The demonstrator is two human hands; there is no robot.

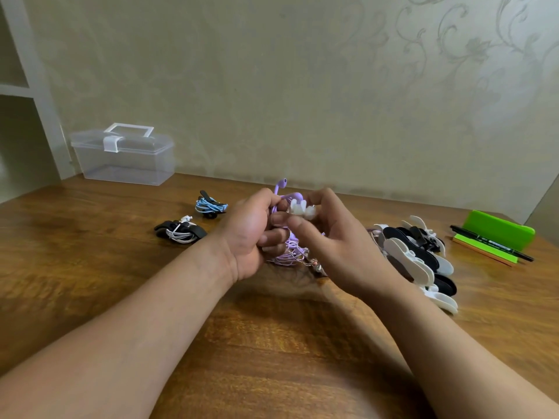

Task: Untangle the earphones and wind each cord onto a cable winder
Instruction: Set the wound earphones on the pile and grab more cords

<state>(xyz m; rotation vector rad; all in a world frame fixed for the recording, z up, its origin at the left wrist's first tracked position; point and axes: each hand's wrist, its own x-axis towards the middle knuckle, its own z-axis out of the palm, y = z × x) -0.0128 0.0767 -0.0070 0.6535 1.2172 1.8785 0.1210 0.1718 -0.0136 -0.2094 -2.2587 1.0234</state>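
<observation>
Two wound cords, blue [210, 205] and white [180, 232], lie far left; the left hand [251, 234] grips purple earphones [287, 246], the right hand [329, 237] pinches a white winder [302, 210]; spare winders [417, 255] wait at right.

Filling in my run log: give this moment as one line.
left hand: grips purple earphones | right hand: holds white winder | wound sets: two | stage: winding
</observation>
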